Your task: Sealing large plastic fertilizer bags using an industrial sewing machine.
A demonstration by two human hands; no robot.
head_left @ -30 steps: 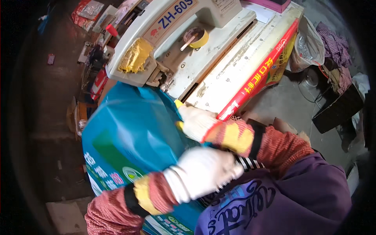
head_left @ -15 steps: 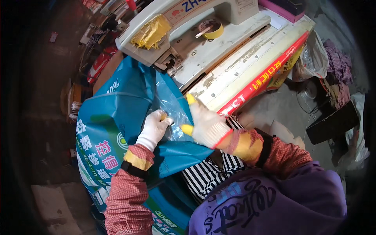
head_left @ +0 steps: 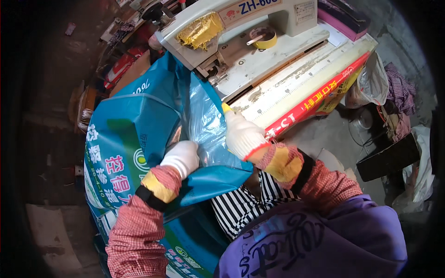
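Both gloved hands work a blue woven sack [head_left: 139, 125] lying at 9 o'clock of the sewing machine [head_left: 241, 28]. Left hand [head_left: 181, 157] clenches its folded edge; right hand [head_left: 242, 135] pinches the clear liner [head_left: 204, 125]. It looks light, floppy and slippery; best gripped at the folded hem.

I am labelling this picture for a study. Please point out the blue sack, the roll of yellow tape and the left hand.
blue sack [head_left: 134, 118]: head view, on its printed blue outer face.
roll of yellow tape [head_left: 265, 41]: head view, on its yellow rim.
left hand [head_left: 182, 157]: head view, on the back of the white glove.
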